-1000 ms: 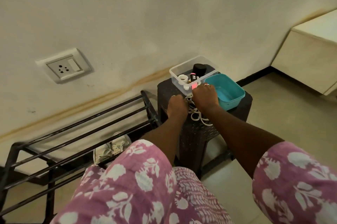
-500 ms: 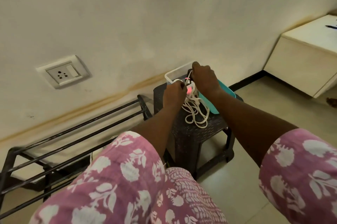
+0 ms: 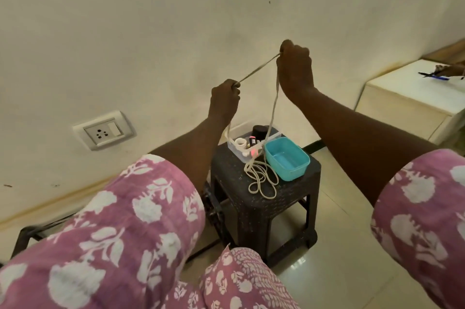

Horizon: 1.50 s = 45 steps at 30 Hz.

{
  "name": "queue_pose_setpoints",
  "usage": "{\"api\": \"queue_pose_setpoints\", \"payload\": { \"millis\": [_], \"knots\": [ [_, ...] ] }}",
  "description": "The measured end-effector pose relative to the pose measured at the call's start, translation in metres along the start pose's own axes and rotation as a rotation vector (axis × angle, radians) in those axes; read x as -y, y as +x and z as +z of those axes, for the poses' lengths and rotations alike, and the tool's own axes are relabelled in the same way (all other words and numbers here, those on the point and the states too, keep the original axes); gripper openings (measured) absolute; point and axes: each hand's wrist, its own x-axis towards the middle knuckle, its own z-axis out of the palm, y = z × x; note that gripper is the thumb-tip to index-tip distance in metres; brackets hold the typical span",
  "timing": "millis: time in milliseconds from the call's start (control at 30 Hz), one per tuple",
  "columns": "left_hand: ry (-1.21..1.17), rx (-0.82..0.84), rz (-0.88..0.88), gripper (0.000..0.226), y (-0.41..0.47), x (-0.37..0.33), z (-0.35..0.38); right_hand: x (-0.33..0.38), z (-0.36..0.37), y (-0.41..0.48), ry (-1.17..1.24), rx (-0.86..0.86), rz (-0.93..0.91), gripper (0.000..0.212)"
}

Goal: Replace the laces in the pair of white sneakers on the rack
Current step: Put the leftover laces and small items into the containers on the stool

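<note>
Currently held: white lace (image 3: 254,71), gripped in both hands, high above the stool (image 3: 289,198)
Left hand (image 3: 224,97): fingers curled in; thumb and fingers pinch the lower end of the taut span
Right hand (image 3: 295,67): fingers curled closed round the lace; the higher of the two
Axis of span: slants straight from left hand up to right hand; no sag seen
Slack: one strand drops from the right hand to a loose coil (image 3: 261,180) on the middle of the stool top, just beside the teal tub (image 3: 286,160); another hangs below the left hand toward the clear tray (image 3: 235,149) at the rear edge
Sneakers: not in view; rack (image 3: 22,235) only partly seen at lower left
Judgement: lace is being drawn clear of the coil; tip ends cannot be told; left hand lies nearer the rack; the coil may snag on the tub
</note>
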Motion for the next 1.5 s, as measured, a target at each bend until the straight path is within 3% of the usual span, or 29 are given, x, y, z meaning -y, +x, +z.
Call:
{"api": "queue_pose_setpoints", "payload": {
  "millis": [267,467,633,833,933,1067,1267,1400,1500],
  "knots": [
    [-0.162,-0.074,-0.069,0.034,0.015,-0.015,-0.066,0.048,-0.065,0.059,0.119,-0.184,0.089,0.033],
    [-0.498,-0.163,-0.217,0.029,0.019,-0.03,-0.126,0.1,-0.101,0.087,0.274,-0.308,0.012,0.029],
    [-0.383,-0.124,-0.184,0.028,0.002,-0.016,-0.16,0.137,-0.1,0.086,0.25,-0.315,-0.058,0.03],
    [-0.137,0.116,-0.284,0.021,-0.034,0.029,-0.202,0.153,-0.072,0.061,0.164,-0.276,-0.057,0.027],
    [-0.145,0.3,-0.374,0.019,-0.057,0.047,-0.218,0.157,-0.054,0.044,-0.003,-0.2,-0.066,0.031],
    [-0.532,0.407,-0.536,0.024,-0.064,0.048,-0.237,0.172,-0.022,0.019,-0.047,-0.086,-0.046,0.029],
    [-1.112,0.257,-0.479,0.022,-0.041,0.027,-0.252,0.174,0.016,-0.011,0.059,0.238,0.031,0.026],
    [-1.357,0.107,-0.393,0.026,-0.022,0.013,-0.255,0.172,0.021,-0.018,0.248,0.619,0.093,0.025],
    [-1.366,0.072,-0.442,0.026,-0.013,0.004,-0.254,0.176,0.014,-0.02,0.142,0.928,0.063,0.025]
  ]
}}
